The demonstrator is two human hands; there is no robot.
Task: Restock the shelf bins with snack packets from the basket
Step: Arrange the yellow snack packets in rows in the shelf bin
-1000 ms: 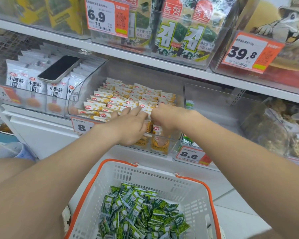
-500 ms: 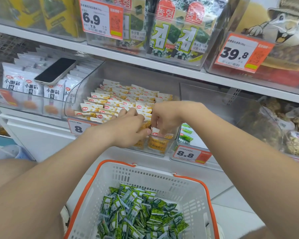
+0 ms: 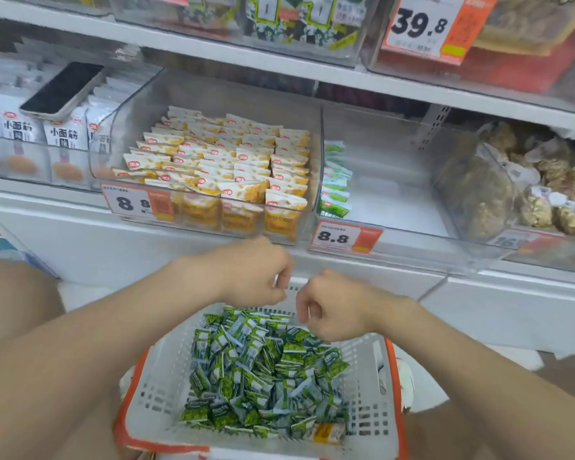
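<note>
A white basket with an orange rim (image 3: pixel 153 390) sits low in front of me, holding several green snack packets (image 3: pixel 263 370) and one yellow packet (image 3: pixel 326 432). Above it, a clear shelf bin (image 3: pixel 314 180) is packed with rows of yellow-and-white packets (image 3: pixel 219 161). The clear bin to its right (image 3: pixel 395 207) holds a short row of green packets (image 3: pixel 334 180) along its left wall. My left hand (image 3: pixel 253 270) and my right hand (image 3: pixel 336 307) hover over the basket's far edge, fingers curled, nothing visible in either.
A black phone (image 3: pixel 62 89) lies on white packets (image 3: pixel 63 134) in the left bin. Bagged brown snacks (image 3: pixel 528 187) fill the right bin. Price tags (image 3: pixel 344 237) hang on the bin fronts. Seaweed packs (image 3: pixel 299 18) stand on the upper shelf.
Both hands have pulled back out of the yellow-packet bin and dropped down over the basket. The view has tilted downward.
</note>
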